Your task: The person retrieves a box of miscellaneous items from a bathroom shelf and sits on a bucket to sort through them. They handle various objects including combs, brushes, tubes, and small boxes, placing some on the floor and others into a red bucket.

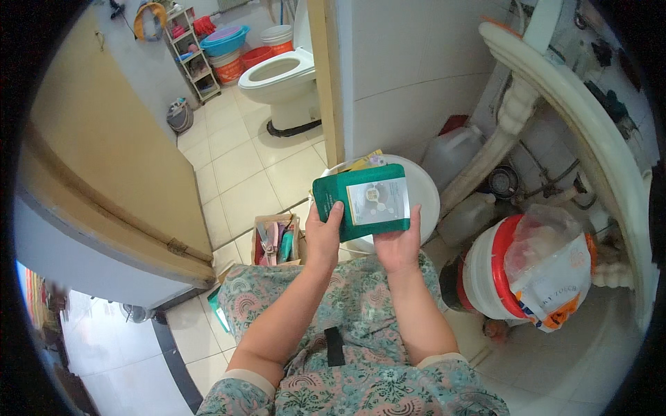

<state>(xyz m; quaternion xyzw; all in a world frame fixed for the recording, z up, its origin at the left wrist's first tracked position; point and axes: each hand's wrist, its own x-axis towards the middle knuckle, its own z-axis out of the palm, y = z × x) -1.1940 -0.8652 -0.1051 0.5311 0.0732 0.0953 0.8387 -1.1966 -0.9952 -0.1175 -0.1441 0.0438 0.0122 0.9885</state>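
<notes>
A flat green packet (340,187) with a white printed label lies across both of my hands above my lap. My left hand (323,234) grips its lower left part, thumb on the front and the other fingers hidden behind. My right hand (400,243) holds the lower right edge from below, its thumb up along the side; most of those fingers are out of sight behind the packet. Just beyond stands a round white bucket or stool top (427,197), with a yellow packet (365,161) on its far side, partly covered by the green one.
Left of my knees sits a small box (297,249) of scissors and tubes. To the right stand a red-rimmed white bucket (479,260) with plastic bags, and a washbasin (555,69) above jugs and pipes. Through the doorway are a toilet (291,90) and a wooden door (118,139).
</notes>
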